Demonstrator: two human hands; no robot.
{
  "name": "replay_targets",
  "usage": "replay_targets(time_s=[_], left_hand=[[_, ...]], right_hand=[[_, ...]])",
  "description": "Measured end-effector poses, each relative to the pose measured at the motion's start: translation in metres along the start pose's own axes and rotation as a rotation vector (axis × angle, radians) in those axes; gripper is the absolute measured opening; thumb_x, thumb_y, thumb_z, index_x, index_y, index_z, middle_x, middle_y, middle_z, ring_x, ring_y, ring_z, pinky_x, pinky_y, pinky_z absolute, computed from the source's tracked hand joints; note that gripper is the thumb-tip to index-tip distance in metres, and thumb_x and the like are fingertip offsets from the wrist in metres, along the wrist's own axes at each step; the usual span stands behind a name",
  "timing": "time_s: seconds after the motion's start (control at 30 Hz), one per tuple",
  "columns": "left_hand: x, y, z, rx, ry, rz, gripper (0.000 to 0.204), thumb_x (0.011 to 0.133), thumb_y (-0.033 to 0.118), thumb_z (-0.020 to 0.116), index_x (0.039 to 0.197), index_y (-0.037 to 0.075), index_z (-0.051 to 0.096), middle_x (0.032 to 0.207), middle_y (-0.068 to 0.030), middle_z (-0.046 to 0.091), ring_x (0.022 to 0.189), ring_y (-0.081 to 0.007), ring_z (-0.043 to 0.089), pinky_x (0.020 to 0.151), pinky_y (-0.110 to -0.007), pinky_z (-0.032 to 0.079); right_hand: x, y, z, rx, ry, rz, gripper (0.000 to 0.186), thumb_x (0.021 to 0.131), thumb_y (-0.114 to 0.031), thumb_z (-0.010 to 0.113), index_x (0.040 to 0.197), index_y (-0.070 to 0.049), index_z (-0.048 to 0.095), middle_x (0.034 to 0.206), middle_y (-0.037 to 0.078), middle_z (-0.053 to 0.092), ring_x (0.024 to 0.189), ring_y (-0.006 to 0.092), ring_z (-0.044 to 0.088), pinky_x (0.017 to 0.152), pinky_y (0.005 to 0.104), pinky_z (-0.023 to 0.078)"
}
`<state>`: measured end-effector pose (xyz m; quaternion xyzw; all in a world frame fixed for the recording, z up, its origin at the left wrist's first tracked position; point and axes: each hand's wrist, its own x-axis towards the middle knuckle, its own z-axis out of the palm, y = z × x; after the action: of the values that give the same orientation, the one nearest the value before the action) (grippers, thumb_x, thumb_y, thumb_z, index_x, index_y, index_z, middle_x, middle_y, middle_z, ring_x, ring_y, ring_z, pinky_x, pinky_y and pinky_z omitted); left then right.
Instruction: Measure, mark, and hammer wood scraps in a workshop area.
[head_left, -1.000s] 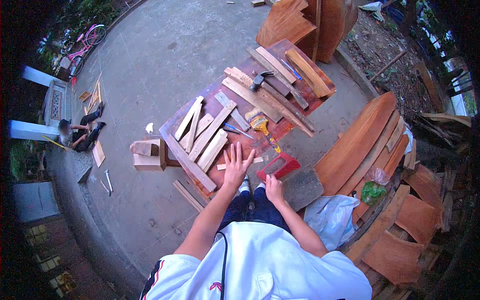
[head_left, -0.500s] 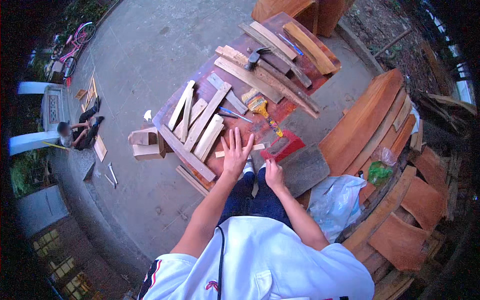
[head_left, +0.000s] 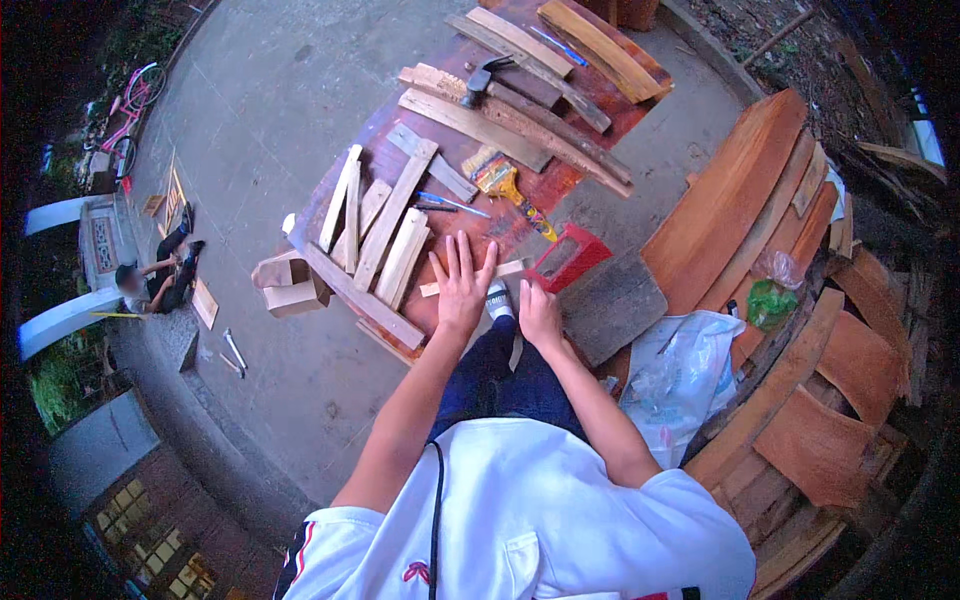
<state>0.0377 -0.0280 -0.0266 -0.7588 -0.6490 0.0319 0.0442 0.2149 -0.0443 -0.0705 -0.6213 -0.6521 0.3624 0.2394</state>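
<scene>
My left hand (head_left: 463, 290) lies with fingers spread over a short pale wood strip (head_left: 512, 268) at the near edge of the low reddish table (head_left: 515, 225). The strip shows on both sides of the hand. My right hand (head_left: 540, 315) is closed just right of it, below a red frame-like object (head_left: 568, 258); what its fingers hold, if anything, is hidden. Beyond my hands lie a paintbrush (head_left: 508, 190) with a yellow handle, a blue pen (head_left: 452, 204), and several wood strips (head_left: 398, 212). A claw hammer (head_left: 484, 82) rests on boards farther back.
A dark grey board (head_left: 612, 310) sits to the right of my right hand. Large brown planks (head_left: 725, 205) and a white plastic bag (head_left: 680, 375) are beyond it. An open cardboard box (head_left: 296, 297) stands left of the table. Another person (head_left: 165, 275) sits at far left.
The view has shifted, so the table and its wood appear farther up and left. My left hand stays spread on the strip and my right hand stays closed beside it.
</scene>
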Motion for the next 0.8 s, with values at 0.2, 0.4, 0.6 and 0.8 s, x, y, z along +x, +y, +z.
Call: replay_targets(time_s=[0.2,0.4,0.6,0.8], left_hand=[[0.004,0.005,0.0,0.01,-0.027,-0.043,0.069,0.093,0.023,0.056,0.157,0.016,0.03,0.157,-0.0307,0.028,0.146,-0.0468,0.029,0.113,-0.07,0.025],[0.003,0.003,-0.006,-0.051,-0.038,-0.053,0.064,0.095,0.015,0.05,0.156,0.02,0.031,0.158,-0.0305,0.027,0.147,-0.0457,0.028,0.112,-0.072,0.024],[0.002,0.003,-0.004,-0.076,-0.06,-0.065,0.065,0.094,0.015,0.049,0.156,0.026,0.031,0.158,-0.0303,0.027,0.146,-0.0468,0.029,0.111,-0.073,0.025],[0.0,0.004,0.002,0.004,-0.034,0.013,0.066,0.095,0.027,0.053,0.157,0.02,0.03,0.159,-0.0306,0.025,0.146,-0.0486,0.027,0.113,-0.072,0.023]], right_hand=[[-0.044,0.044,-0.009,0.051,0.028,0.005,0.023,0.101,-0.021,0.052,0.092,-0.002,0.061,0.073,0.026,0.064,0.071,0.049,0.063,0.063,0.0581,0.049],[-0.051,0.043,-0.013,0.016,-0.072,-0.005,0.03,0.103,-0.027,0.047,0.096,-0.002,0.062,0.077,0.028,0.065,0.075,0.0492,0.064,0.065,0.0593,0.049],[-0.005,0.008,-0.018,-0.031,-0.147,-0.02,0.032,0.103,-0.028,0.049,0.091,-0.002,0.062,0.074,0.027,0.065,0.072,0.0468,0.065,0.063,0.0582,0.049],[-0.025,0.022,0.001,0.062,0.01,-0.012,0.035,0.103,-0.028,0.049,0.091,0.001,0.064,0.074,0.027,0.064,0.071,0.0482,0.064,0.062,0.0574,0.048]])
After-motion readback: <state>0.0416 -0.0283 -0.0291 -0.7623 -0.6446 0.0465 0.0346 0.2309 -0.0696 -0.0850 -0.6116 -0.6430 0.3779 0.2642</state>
